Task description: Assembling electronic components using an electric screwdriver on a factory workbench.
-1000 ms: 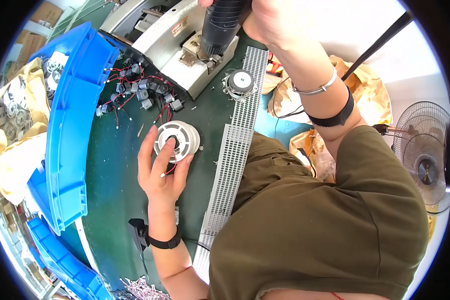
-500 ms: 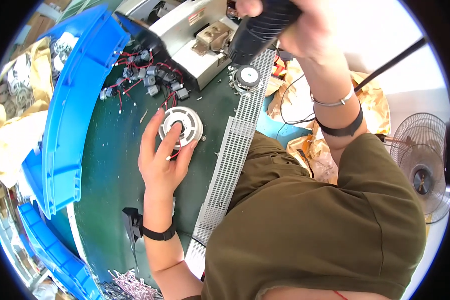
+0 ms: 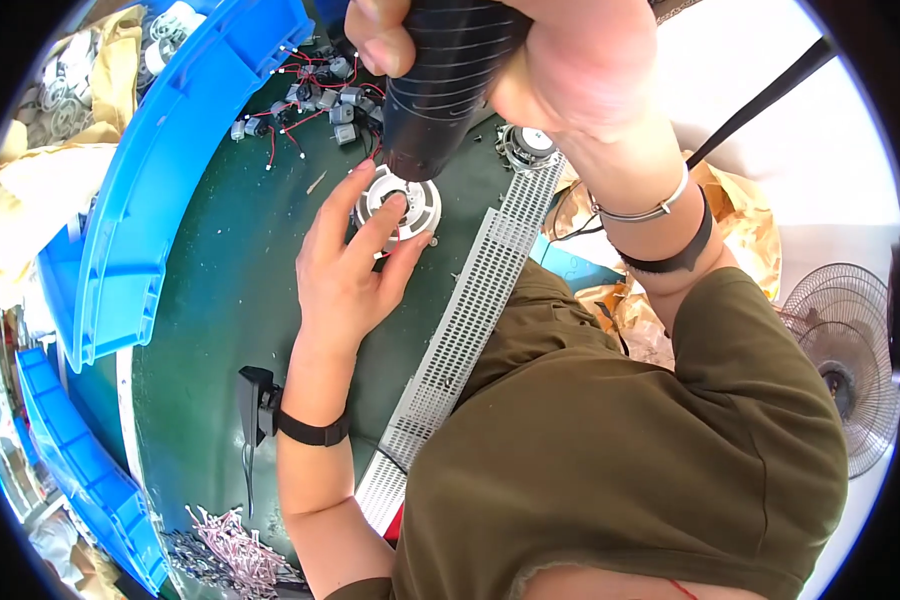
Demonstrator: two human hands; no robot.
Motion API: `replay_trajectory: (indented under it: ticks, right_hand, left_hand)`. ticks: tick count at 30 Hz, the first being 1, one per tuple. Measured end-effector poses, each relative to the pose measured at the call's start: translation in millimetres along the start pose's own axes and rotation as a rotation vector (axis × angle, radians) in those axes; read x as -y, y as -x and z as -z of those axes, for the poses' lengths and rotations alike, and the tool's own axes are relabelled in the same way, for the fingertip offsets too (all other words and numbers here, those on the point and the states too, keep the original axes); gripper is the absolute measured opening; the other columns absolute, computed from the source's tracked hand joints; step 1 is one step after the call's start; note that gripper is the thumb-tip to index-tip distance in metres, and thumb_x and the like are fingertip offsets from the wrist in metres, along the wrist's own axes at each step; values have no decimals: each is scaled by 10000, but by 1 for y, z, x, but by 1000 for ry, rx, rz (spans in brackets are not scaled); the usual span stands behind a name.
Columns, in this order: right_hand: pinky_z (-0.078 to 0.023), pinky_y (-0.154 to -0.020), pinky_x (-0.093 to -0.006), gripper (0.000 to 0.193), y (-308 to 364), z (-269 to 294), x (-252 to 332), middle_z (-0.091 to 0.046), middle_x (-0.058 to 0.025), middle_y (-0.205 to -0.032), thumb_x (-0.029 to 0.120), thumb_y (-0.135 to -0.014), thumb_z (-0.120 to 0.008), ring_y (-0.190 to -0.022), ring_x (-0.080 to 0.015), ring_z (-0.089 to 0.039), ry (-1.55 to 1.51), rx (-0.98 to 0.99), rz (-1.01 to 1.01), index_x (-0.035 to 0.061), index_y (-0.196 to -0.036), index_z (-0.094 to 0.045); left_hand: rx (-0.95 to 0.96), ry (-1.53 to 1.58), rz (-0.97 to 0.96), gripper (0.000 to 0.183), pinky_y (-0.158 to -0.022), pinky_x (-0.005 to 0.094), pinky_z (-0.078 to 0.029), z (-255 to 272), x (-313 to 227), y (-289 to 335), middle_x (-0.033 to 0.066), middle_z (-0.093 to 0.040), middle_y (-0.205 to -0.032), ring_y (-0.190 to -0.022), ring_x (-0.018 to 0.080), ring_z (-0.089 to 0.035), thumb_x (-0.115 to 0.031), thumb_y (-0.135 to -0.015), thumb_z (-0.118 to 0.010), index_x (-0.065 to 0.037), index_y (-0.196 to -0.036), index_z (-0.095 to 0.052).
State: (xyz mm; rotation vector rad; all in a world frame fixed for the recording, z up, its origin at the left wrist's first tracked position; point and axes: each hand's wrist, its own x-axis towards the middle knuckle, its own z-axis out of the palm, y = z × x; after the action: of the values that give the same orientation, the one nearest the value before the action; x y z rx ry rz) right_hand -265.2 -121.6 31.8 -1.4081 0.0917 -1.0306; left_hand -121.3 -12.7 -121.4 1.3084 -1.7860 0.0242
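Tool (image 3: 450,85) moved over white reel (image 3: 418,198) within left grip (image 3: 345,275).

The round white part (image 3: 426,208) sits on the green tabletop (image 3: 225,300), its face – slotted, with an open middle – turned up. The thick black cylindrical tool (image 3: 445,85) slants down over its far edge – whether they touch is unclear.

A green surface (image 3: 210,330) carries a white slotted round part (image 3: 427,213). Beyond the part lie clustered small grey motors (image 3: 345,113) with red wires; left of it, a pale sliver (image 3: 316,183); right of it, a white perforated strip (image 3: 470,290); well nearer the wearer than it, heaped pink and dark leads (image 3: 242,555).
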Motion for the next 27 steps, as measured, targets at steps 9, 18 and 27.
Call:
replay_trajectory:
  ticks: [9,18,27]
  right_hand:
    - [-386,-475,-220,147,-1,-4,0,-559,-9,-612,113,-737,-683,-513,-78,-517,85,-31,-73,17,-809,-598]
    - [-451,-512,-232,205,-6,9,-24,-614,-61,-766,107,-749,-684,-591,-125,-579,-45,35,76,-7,-901,-604]
    - [-504,-489,-264,291,5,14,-19,-630,-128,-828,96,-809,-644,-590,-184,-618,-125,87,-17,-71,-1029,-555]
  left_hand:
    - [0,25,10,373,-705,348,-526,-2,2,1,159,-554,-1161,-920,304,-617,-134,-616,-794,-89,-952,-638]
    - [4,10,6,392,-714,346,-524,-1,4,2,158,-549,-1166,-934,301,-609,-144,-612,-798,-92,-963,-632]
    - [11,9,11,393,-713,347,-523,-1,1,1,157,-549,-1165,-936,305,-608,-146,-614,-796,-93,-967,-630]
